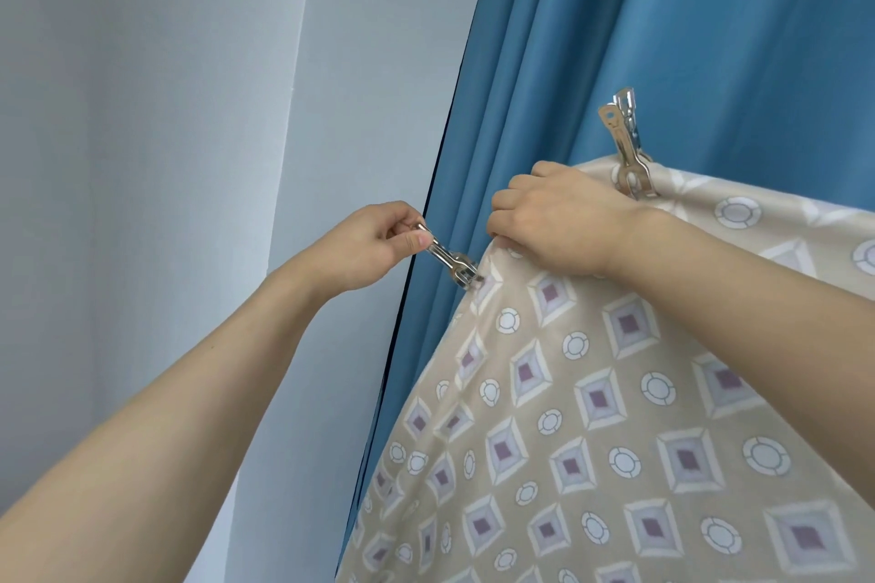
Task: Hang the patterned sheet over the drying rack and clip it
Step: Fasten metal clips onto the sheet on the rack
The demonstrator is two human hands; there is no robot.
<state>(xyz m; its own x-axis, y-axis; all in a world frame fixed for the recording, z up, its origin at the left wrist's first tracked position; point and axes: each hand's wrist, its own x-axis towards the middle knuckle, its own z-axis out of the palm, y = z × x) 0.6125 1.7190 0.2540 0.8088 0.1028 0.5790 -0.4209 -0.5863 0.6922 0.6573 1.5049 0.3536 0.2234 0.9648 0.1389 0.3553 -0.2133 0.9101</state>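
Sheet (615, 393) already hangs over the hidden rack with one clip (627, 142) biting its top edge, so the left hand (369, 246), pinching a second clip (447, 260), should seat it fully over the corner the right hand (558, 223) grips taut.

Blue curtain (639, 38) beside pale wall (165, 133)

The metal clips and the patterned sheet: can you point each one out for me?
Clip in left hand (447, 259), head view: its metal middle.
Clip already on the sheet (625, 142), head view: its handles.
Patterned sheet (615, 417), head view: hanging front.
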